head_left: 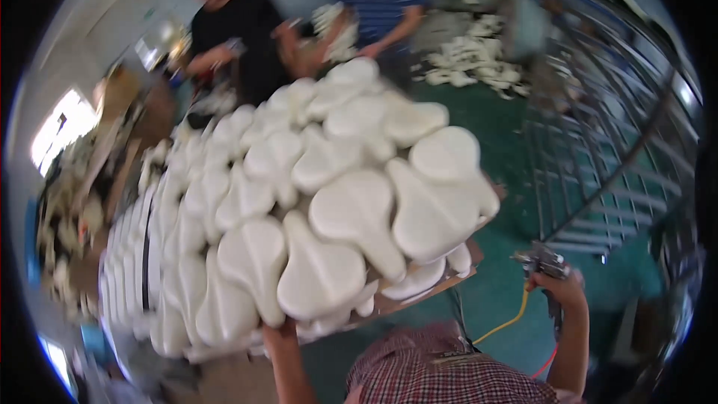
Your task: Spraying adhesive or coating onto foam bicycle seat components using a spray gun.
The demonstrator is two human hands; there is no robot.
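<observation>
Lower right, the right hand (555, 286) gripped a spray gun (548, 260), likely stiff, best held by its handle; mid-frame, white saddle pads (353, 211) looked light, soft, edge-liftable; the left hand (280, 335), lower centre, hid its fingers, grip unreadable!

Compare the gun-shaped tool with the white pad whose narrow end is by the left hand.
The gun-shaped tool is grey and angular; the white pad is smooth and rounded. The tool is gripped in the right hand; the pad lies among others, its narrow end by the left hand.
</observation>
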